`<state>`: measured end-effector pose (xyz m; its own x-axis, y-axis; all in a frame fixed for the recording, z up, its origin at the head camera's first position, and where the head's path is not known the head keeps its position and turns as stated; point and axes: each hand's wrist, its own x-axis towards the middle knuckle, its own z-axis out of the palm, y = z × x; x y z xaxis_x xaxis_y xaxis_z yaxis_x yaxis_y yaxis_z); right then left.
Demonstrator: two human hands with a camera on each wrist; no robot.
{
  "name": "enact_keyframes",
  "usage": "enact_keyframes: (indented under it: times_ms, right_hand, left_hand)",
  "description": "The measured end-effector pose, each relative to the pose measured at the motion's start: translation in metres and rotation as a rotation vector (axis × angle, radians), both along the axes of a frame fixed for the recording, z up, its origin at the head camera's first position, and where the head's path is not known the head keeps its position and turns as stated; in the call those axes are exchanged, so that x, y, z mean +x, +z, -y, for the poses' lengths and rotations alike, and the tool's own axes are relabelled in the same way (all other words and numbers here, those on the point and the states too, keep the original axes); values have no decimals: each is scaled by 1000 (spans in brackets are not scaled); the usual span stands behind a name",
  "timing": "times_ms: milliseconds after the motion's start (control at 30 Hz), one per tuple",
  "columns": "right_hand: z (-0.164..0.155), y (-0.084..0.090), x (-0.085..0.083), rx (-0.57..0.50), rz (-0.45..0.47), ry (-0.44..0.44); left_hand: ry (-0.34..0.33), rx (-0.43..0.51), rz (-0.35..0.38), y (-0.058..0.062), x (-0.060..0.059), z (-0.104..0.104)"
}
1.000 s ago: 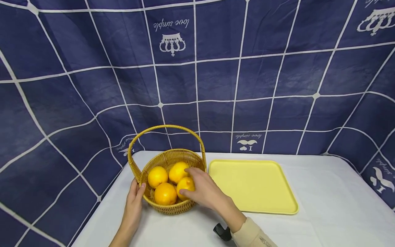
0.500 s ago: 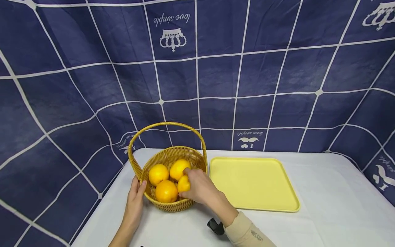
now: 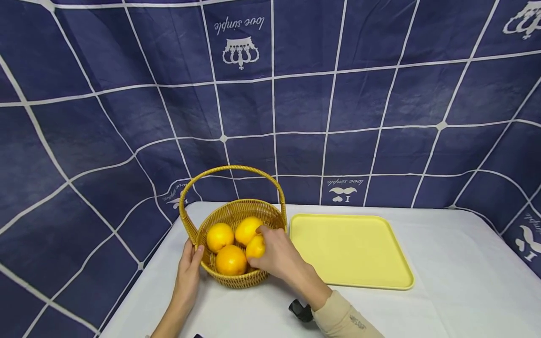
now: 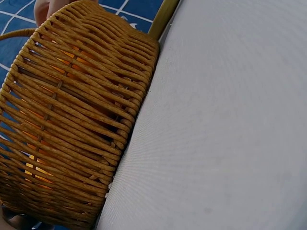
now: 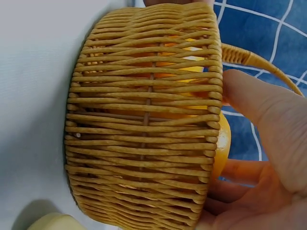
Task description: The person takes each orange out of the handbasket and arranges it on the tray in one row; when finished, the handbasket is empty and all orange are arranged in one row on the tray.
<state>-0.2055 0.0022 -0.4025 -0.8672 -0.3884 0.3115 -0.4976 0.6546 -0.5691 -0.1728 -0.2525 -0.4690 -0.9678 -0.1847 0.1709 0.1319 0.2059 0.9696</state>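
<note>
Yellow-orange round fruit [image 3: 255, 247]: gripped by right hand [image 3: 279, 256], at 3 o'clock inside woven wicker handled basket [image 3: 236, 280].
Left hand [image 3: 189, 272]: fingers relaxed, pressed flat against basket's 9 o'clock wall, probably steadying it.
Pale yellow plastic tray [image 3: 351, 249]: just beside, 3 o'clock.

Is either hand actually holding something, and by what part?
The right hand grips the rightmost orange in the basket around its right side. The left hand rests against the basket's outer wall.

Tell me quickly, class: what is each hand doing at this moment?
Left hand: fingers resting against the woven basket, steadying its side.
Right hand: fingers curled round one orange inside the basket.
</note>
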Motion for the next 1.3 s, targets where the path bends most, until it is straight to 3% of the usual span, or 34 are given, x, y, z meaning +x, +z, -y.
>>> enact_keyframes:
  times_ms: [200, 600, 933, 1100, 1300]
  right_hand:
    - [-6, 11, 0, -59, -12, -7]
    - [-30, 56, 18, -184, 118, -52]
    - [-74, 86, 20, -261, 47, -148]
    - [-98, 86, 6, -249, 30, -230]
    - [-109, 64, -21, -197, 30, -326]
  left_hand:
    - [-2, -4, 6, 1, -3, -1]
    - [22, -10, 25, -1, 2, -2]
    - [24, -23, 27, 0, 1, -1]
    - [18, -55, 15, -1, 1, 2]
    - [11, -55, 24, -1, 0, 4]
